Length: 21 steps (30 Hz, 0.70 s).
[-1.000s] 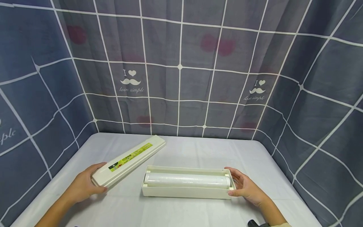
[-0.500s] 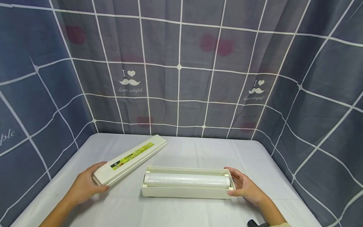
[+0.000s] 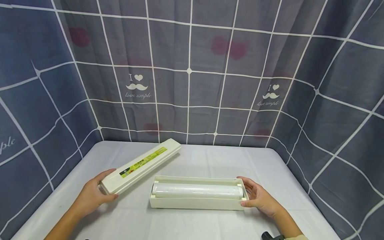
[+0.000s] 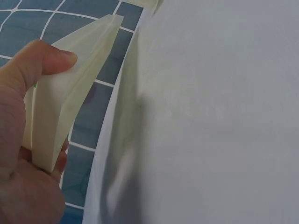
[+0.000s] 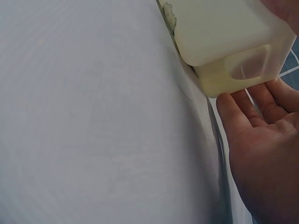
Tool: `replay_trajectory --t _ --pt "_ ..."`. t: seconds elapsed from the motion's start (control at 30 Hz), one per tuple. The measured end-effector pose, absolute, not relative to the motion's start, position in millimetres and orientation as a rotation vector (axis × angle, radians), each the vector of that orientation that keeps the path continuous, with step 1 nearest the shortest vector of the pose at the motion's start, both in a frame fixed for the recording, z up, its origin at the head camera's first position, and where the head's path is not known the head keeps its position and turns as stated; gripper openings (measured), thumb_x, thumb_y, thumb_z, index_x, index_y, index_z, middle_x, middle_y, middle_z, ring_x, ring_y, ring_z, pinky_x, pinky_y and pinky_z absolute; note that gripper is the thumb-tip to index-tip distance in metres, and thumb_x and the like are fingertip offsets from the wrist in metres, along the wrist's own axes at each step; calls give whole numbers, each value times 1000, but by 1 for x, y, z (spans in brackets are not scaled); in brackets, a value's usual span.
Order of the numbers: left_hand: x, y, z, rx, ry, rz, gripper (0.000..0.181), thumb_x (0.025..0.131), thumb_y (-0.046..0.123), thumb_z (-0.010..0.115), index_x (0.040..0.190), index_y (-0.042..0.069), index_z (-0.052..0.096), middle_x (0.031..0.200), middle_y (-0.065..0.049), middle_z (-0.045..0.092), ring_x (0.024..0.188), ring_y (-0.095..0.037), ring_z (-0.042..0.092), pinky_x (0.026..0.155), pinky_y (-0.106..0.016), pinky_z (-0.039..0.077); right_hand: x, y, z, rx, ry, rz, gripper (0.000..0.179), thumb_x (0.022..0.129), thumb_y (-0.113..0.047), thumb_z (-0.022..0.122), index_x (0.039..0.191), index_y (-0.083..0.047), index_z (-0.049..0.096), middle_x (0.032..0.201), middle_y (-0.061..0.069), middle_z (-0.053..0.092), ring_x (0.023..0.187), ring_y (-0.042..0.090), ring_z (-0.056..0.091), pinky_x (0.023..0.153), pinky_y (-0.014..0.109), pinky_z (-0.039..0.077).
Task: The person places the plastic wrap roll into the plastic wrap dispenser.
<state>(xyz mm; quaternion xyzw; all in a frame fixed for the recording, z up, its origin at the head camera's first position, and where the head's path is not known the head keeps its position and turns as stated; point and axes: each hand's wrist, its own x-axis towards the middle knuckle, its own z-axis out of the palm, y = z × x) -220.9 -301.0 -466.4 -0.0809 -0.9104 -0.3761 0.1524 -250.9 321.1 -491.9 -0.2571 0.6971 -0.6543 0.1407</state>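
Observation:
My left hand (image 3: 90,196) grips the near end of a long cream lid (image 3: 142,168) with a green and yellow label. The lid slants away to the right, its far end lifted off the table. In the left wrist view, the thumb presses on one side of the lid (image 4: 77,88) and fingers curl beneath. My right hand (image 3: 262,201) holds the right end of a cream cling film box (image 3: 195,204), thumb at the front and fingers at the back. A shiny white roll of cling film (image 3: 198,191) lies lengthwise inside. The right wrist view shows the end of the box (image 5: 224,28) against my fingers.
A white cloth (image 3: 210,223) covers the table. Dark grey-blue curtains (image 3: 171,86) with white grid lines stand behind and at both sides. A small black object (image 3: 270,236) sits beside the right wrist at the bottom edge.
My left hand has moved slightly right, and the far end of the lid has risen and shifted right. The right hand and the cling film box have stayed in place.

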Motion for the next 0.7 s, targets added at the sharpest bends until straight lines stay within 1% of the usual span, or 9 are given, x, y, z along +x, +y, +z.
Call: replay_trajectory --t 0.2,0.43,0.5,0.7 --pt "-223 -297 -461 -304 -2589 -1123 94 62 18 98 146 11 54 130 -15 65 96 3 50 77 -15 41 -249 321 -489 -699 2040 -1873 98 80 7 78 156 13 15 154 16 42 133 4 52 105 22 52" --pt "-225 -289 -451 -377 -2588 -1188 92 65 15 97 146 11 54 134 -13 63 101 4 51 80 -14 42 -249 322 -489 -710 2038 -1858 99 81 7 78 156 13 14 156 16 40 133 3 52 104 23 53" --pt "-225 -286 -449 -401 -2572 -1209 91 65 14 97 146 12 54 135 -13 63 104 6 50 82 -12 40 -250 322 -489 -692 2043 -1852 99 81 7 78 157 12 14 157 16 40 133 3 52 104 23 52" --pt "-228 -278 -444 -466 -2536 -1279 91 65 11 96 146 15 54 137 -13 62 112 9 49 92 -2 33 -250 321 -486 -681 2057 -1830 101 81 5 79 157 12 14 158 23 36 131 4 54 103 24 54"
